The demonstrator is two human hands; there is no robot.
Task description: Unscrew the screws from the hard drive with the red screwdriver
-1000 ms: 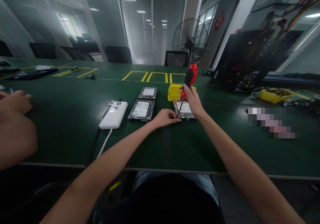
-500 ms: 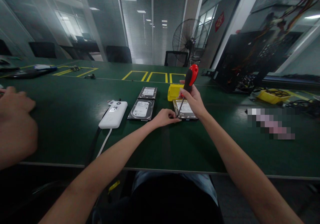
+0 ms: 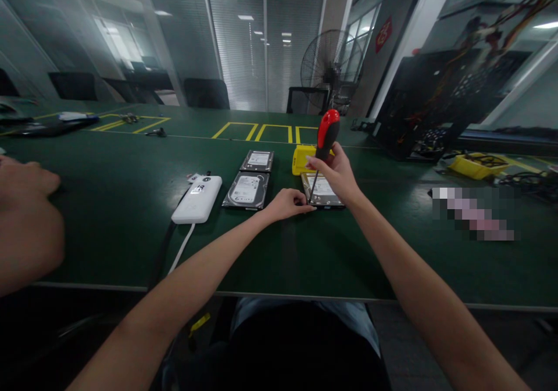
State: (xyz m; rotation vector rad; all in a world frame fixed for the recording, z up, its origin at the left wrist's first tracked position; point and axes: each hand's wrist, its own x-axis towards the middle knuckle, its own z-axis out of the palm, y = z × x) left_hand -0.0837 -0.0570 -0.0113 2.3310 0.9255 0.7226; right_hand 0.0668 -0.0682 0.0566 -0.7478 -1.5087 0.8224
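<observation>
My right hand [image 3: 339, 173] is closed around a red and black screwdriver [image 3: 328, 132], its handle up and its shaft slanting down to the left. The tip meets the near left corner of a hard drive [image 3: 325, 192] lying flat with its label up. At that same corner my left hand [image 3: 288, 204] is closed, fingers curled at the drive's side and thumb along its front edge. Whether a screw sits under the tip is too small to tell. Behind the drive is a yellow case [image 3: 300, 160], partly hidden by my right hand.
Left of my hands lie two more hard drives [image 3: 246, 190], one behind the other. A white power bank [image 3: 198, 199] with a cable is farther left. Another person's hand [image 3: 30, 182] rests at the left edge. An open computer case [image 3: 418, 112] stands at the back right.
The screwdriver handle has turned, its red side now facing left, and has shifted slightly left with my right fingers. My left hand and the hard drive have stayed put.
</observation>
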